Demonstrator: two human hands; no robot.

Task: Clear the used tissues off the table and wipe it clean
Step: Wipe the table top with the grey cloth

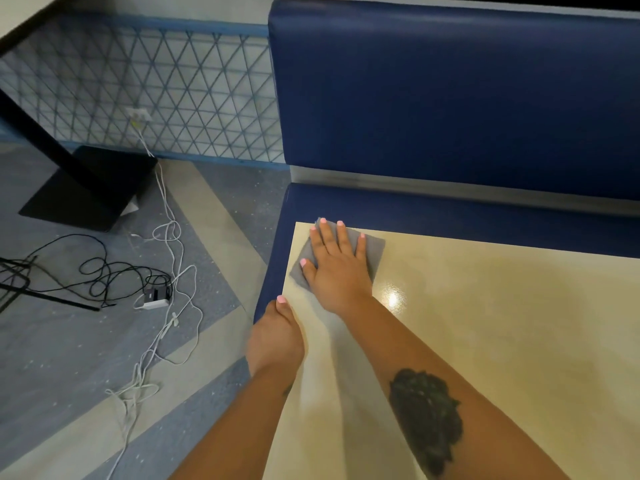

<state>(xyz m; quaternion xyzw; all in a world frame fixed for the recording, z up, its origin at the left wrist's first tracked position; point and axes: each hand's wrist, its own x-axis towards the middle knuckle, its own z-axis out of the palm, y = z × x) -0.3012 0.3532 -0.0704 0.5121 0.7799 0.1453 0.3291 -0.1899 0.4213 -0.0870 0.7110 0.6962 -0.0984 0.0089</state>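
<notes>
A grey cloth [375, 245] lies flat on the far left corner of the cream table [502, 323]. My right hand [337, 265] presses down on the cloth with straight, spread fingers. My left hand [275, 336] sits at the table's left edge, its thumb on top and its fingers curled under the edge out of sight. No tissues show on the table. The tabletop looks glossy, with a light glare near my right wrist.
A blue padded bench [450, 98] runs along the table's far side and wraps its left corner. On the floor to the left lie tangled black and white cables [166, 271], a charger [156, 297] and a black stand base [90, 188].
</notes>
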